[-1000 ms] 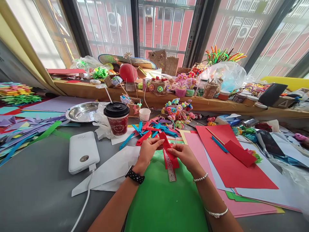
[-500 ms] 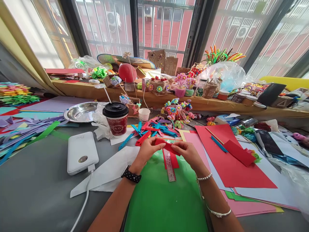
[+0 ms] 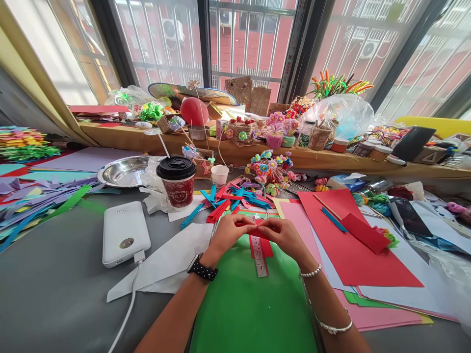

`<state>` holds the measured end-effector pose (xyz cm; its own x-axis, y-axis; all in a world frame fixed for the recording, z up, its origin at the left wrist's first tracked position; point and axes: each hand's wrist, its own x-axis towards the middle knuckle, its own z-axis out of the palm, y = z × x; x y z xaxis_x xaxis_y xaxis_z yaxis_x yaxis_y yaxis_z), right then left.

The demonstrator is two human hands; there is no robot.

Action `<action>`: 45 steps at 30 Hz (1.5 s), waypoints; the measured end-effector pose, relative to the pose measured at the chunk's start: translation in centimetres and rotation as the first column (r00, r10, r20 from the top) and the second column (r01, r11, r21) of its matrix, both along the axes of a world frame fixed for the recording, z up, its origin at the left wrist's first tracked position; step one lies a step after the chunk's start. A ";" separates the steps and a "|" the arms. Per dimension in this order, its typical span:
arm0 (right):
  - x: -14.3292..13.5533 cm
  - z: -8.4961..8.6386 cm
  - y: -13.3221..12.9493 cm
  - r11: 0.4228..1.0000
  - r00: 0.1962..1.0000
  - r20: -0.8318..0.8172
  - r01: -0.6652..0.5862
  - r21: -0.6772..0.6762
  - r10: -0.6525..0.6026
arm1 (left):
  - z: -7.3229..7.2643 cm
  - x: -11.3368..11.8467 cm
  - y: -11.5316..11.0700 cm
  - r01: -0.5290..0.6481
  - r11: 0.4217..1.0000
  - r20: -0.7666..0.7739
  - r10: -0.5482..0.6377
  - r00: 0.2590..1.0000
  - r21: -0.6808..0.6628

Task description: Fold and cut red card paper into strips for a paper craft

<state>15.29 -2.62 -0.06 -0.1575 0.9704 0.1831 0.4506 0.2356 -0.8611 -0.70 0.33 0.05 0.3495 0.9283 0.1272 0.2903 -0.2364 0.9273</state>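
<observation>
Between the fingertips of both hands is a small red paper strip [image 3: 262, 234], mostly covered by the fingers. My left hand [image 3: 228, 236] pinches its left part, and my right hand [image 3: 286, 236] pinches the right part, with the thumbs and fingertips nearly meeting in the middle. Under the hands, a clear patterned ruler [image 3: 260, 260] lies over a flat red paper piece [image 3: 268, 249] on the green mat [image 3: 253, 309]. Just beyond the hands is a pile of red and blue folded paper strips [image 3: 239, 196].
A lidded coffee cup [image 3: 179, 189], a small white paper cup [image 3: 220, 175] and a white power bank [image 3: 126, 235] with its cable stand to the left. Red sheets [image 3: 353, 245] overlap other coloured paper at right. Craft flowers and jars crowd the ledge [image 3: 165, 139].
Both hands have drawn closer together on the red paper strip, and their fingertips now hide most of it. The ruler and surrounding things look unmoved.
</observation>
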 end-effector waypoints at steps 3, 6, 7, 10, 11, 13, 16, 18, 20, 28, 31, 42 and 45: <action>0.0 0.0 0.0 1.000 1.000 0.025 0.005 0.021 -0.006 | -0.1 0.0 0.0 -0.019 1.000 -0.006 0.019 1.000 -0.017; 0.0 -0.1 -0.1 1.000 0.998 0.061 0.010 0.028 -0.011 | -0.2 -0.1 0.2 -0.010 0.999 -0.029 0.009 1.000 -0.039; 0.0 -0.1 -0.1 1.000 0.997 0.072 0.008 0.030 -0.010 | -0.2 -0.2 0.3 0.004 0.998 -0.039 -0.007 0.999 -0.055; 0.1 -0.2 -0.1 0.999 0.996 0.088 0.002 0.034 -0.005 | -0.3 -0.5 0.7 0.049 0.995 -0.066 -0.055 0.996 -0.089; 0.1 -0.3 0.0 1.000 0.997 0.080 0.003 0.028 -0.006 | -0.3 -0.6 0.7 0.056 0.994 -0.073 -0.063 0.995 -0.090; 0.1 -0.4 0.0 1.000 0.998 0.061 0.013 0.013 -0.014 | -0.2 -0.7 0.8 0.049 0.995 -0.080 -0.056 0.995 -0.089; 0.1 -0.6 0.2 0.999 0.998 0.050 0.036 0.007 -0.036 | -0.2 -0.7 0.9 0.003 0.996 -0.096 -0.012 0.995 -0.088; 0.1 -0.7 0.3 0.998 0.997 0.058 0.055 0.015 -0.056 | -0.2 -0.7 0.9 -0.026 0.997 -0.092 0.020 0.996 -0.072; 0.1 -0.7 0.4 0.998 0.996 0.058 0.067 0.013 -0.068 | -0.4 -0.8 1.0 -0.024 0.998 -0.068 0.019 0.997 -0.065; -0.5 -1.1 0.5 1.000 1.000 -0.018 0.011 -0.024 -0.011 | -0.5 -0.7 0.8 -0.029 0.999 -0.159 0.036 0.987 0.042; -0.7 -1.2 0.5 1.000 0.999 -0.027 0.029 -0.012 -0.029 | -0.6 -0.5 0.7 0.008 0.997 -0.169 0.004 0.986 0.075; 0.3 -1.8 1.6 0.998 0.997 0.049 0.063 0.009 -0.063 | -0.8 -1.6 1.7 -0.089 0.995 -0.180 0.097 0.979 0.052; 0.5 -1.9 1.5 0.997 0.997 0.036 0.067 0.038 -0.068 | -0.6 -1.4 1.6 -0.116 0.992 -0.139 0.121 0.983 0.041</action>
